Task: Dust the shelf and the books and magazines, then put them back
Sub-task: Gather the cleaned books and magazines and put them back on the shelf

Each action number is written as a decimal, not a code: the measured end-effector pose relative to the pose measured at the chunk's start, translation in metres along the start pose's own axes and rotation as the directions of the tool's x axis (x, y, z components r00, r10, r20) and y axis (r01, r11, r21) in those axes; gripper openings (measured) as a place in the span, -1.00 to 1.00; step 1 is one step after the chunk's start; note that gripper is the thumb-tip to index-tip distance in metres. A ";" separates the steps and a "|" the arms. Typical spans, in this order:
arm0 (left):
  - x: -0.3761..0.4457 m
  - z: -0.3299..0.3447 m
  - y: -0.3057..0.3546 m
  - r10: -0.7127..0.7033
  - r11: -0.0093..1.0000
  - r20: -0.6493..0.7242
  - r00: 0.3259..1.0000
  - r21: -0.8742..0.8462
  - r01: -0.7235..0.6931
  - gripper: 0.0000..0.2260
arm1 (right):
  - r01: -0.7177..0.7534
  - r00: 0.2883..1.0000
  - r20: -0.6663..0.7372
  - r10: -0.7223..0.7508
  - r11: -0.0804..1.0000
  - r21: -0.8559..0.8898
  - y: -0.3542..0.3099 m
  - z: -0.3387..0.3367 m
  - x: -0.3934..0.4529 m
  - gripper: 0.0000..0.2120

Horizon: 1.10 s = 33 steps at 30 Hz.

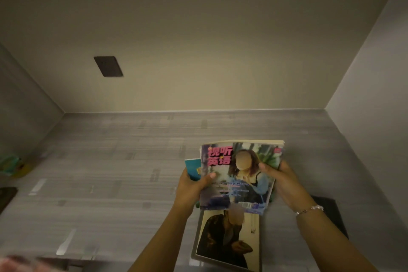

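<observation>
A small stack of books and magazines [239, 183] hangs above the grey shelf board [121, 161], right of centre. Its top is a magazine with pink Chinese letters and a person on the cover; a teal book [192, 169] pokes out at the left underneath. My left hand [194, 185] grips the stack's left edge, thumb on the cover. My right hand [284, 183] grips the right edge, a bead bracelet at the wrist. Below the stack, another magazine [227, 240] with a dark figure on a cream cover lies flat on the shelf.
The shelf is a deep niche with a beige back wall, grey side walls and a dark square plate [108, 66] on the back. A dark flat thing [331, 214] lies at the right, a greenish object [11, 165] and a dark one [6, 196] at the left edge.
</observation>
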<state>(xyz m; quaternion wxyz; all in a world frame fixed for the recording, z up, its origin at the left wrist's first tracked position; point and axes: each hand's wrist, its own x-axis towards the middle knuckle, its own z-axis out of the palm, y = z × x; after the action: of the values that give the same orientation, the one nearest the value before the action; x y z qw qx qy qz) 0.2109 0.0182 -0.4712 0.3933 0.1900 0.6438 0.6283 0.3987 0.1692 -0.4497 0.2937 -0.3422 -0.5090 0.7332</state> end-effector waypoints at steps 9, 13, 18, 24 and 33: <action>-0.001 0.012 -0.003 0.013 0.989 0.100 0.995 0.143 -0.028 -0.51 | 0.011 0.997 -0.072 -0.020 0.993 -0.122 0.000 -0.016 -0.014 -0.78; -0.001 0.013 -0.007 0.001 0.985 0.091 0.996 0.172 -0.017 -0.58 | 0.015 0.996 -0.083 -0.033 0.979 -0.202 0.005 -0.012 -0.018 -0.80; -0.007 0.017 -0.004 0.041 0.985 -0.022 0.999 0.167 -0.037 -0.73 | 0.034 0.980 -0.177 -0.092 0.951 -0.306 0.007 -0.006 -0.015 -0.82; -0.007 0.004 0.032 0.144 0.969 -0.033 0.989 0.209 -0.134 -0.64 | 0.133 0.973 -0.134 -0.189 0.928 -0.347 -0.028 0.016 -0.014 -0.78; -0.028 -0.019 0.154 0.492 0.853 -0.027 0.870 0.216 -0.476 -0.60 | 0.292 0.951 -0.002 -0.308 0.905 -0.308 -0.113 0.072 -0.005 -0.73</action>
<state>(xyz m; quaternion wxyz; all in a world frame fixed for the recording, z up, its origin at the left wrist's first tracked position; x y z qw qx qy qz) 0.1759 0.0062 -0.3175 0.1747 0.3590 0.6511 0.6455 0.3529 0.1609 -0.3239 0.3595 -0.3195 -0.6547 0.5832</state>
